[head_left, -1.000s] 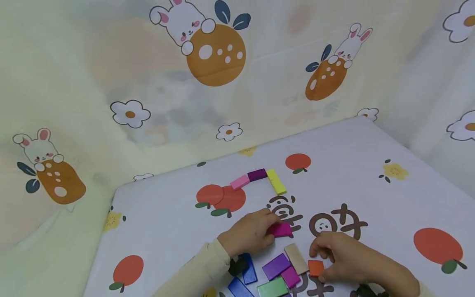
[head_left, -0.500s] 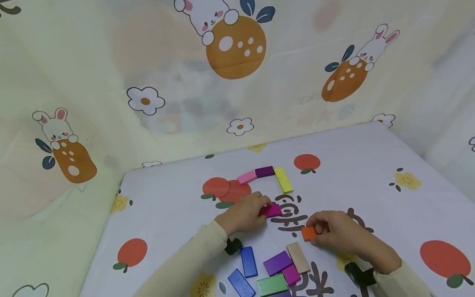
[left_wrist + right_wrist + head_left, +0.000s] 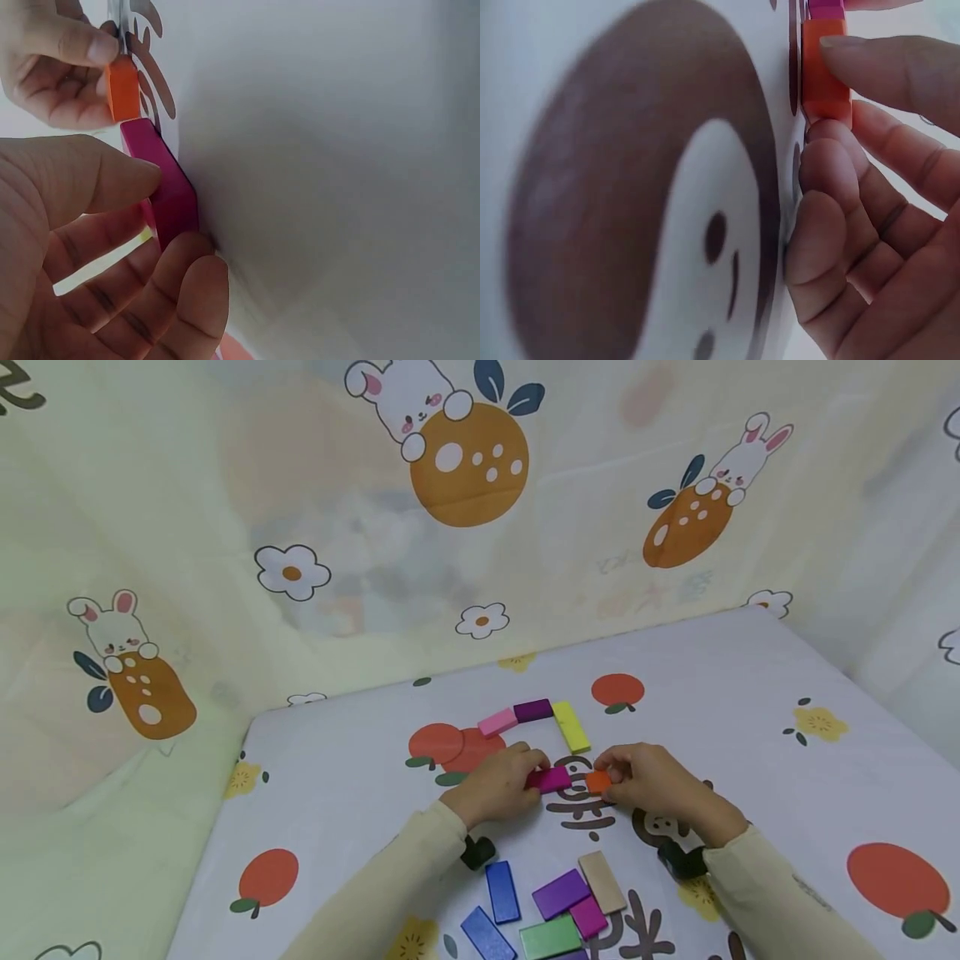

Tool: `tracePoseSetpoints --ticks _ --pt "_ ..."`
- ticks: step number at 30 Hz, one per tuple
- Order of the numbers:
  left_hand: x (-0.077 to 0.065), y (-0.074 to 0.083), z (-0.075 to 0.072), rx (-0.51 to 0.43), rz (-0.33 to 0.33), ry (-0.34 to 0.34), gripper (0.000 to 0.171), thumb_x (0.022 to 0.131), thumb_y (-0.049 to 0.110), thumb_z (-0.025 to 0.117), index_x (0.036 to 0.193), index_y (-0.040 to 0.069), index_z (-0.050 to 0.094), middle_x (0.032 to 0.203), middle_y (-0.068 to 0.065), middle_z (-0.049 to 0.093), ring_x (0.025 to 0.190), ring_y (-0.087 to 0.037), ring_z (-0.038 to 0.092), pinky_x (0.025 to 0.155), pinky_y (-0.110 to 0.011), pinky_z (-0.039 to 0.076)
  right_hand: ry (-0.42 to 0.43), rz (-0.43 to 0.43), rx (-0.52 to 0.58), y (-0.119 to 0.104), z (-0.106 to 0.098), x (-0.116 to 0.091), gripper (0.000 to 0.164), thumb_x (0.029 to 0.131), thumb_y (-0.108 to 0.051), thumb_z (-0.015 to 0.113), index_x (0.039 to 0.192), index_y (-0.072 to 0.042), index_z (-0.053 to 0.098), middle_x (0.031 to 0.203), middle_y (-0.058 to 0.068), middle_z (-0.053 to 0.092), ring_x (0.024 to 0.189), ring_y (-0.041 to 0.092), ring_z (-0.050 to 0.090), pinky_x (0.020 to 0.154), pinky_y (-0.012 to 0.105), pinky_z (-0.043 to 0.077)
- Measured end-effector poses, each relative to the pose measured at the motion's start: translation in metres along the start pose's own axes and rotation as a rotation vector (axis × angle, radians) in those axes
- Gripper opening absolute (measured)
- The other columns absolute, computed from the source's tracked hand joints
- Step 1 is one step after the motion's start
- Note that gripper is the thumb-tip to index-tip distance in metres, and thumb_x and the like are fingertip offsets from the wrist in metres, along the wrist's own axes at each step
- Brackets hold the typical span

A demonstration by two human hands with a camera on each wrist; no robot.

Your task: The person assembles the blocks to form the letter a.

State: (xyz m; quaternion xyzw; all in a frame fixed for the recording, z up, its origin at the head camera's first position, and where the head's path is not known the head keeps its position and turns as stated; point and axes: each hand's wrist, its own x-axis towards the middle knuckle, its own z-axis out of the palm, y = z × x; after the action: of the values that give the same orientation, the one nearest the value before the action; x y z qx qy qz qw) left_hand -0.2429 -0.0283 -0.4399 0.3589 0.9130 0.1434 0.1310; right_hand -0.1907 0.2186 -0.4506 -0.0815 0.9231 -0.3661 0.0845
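Observation:
My left hand (image 3: 495, 787) pinches a magenta block (image 3: 553, 779) that lies on the cloth, thumb on one side and fingertips at its end in the left wrist view. To the right, my right hand (image 3: 660, 783) grips a smaller orange block (image 3: 597, 782) between thumb and fingers. A narrow gap parts the two blocks in the head view. Just beyond them, a pink block (image 3: 498, 722), a dark purple block (image 3: 533, 710) and a yellow block (image 3: 572, 727) form a bent line, end to end.
Nearer the front lie two blue blocks (image 3: 502, 892), a purple block (image 3: 561, 894), a beige block (image 3: 602, 882), a second magenta block (image 3: 588, 916) and a green block (image 3: 551, 937). The printed tablecloth (image 3: 337, 793) meets a patterned curtain (image 3: 375, 610) behind.
My right hand has taken up the orange block from beside the beige block and carried it forward and left. My left hand has moved the magenta block slightly away and left.

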Motion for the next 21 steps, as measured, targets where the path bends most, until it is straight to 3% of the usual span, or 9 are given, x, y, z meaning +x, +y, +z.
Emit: tracePoseSetpoints --ticks 12,21 --pt "0.007 0.001 0.0 -0.022 0.003 0.026 0.038 0.097 0.021 0.075 0.133 0.013 0.067 0.108 0.0 0.062 0.091 -0.011 0.056 0.084 -0.02 0.05 0.032 0.072 0.039 -0.002 0.002 0.014 0.029 0.085 -0.007 0.079 0.113 -0.006 0.071 0.084 0.004 0.058 0.076 0.02 0.055 0.064 0.031 0.046" --pt "0.013 0.001 0.001 -0.041 -0.031 0.022 0.035 0.097 0.024 0.075 0.13 0.015 0.069 0.104 0.001 0.063 0.089 -0.009 0.056 0.08 -0.019 0.051 0.06 0.071 0.045 -0.001 0.002 0.02 0.035 0.084 -0.006 0.079 0.117 -0.004 0.068 0.083 0.004 0.062 0.074 0.02 0.056 0.064 0.032 0.047"
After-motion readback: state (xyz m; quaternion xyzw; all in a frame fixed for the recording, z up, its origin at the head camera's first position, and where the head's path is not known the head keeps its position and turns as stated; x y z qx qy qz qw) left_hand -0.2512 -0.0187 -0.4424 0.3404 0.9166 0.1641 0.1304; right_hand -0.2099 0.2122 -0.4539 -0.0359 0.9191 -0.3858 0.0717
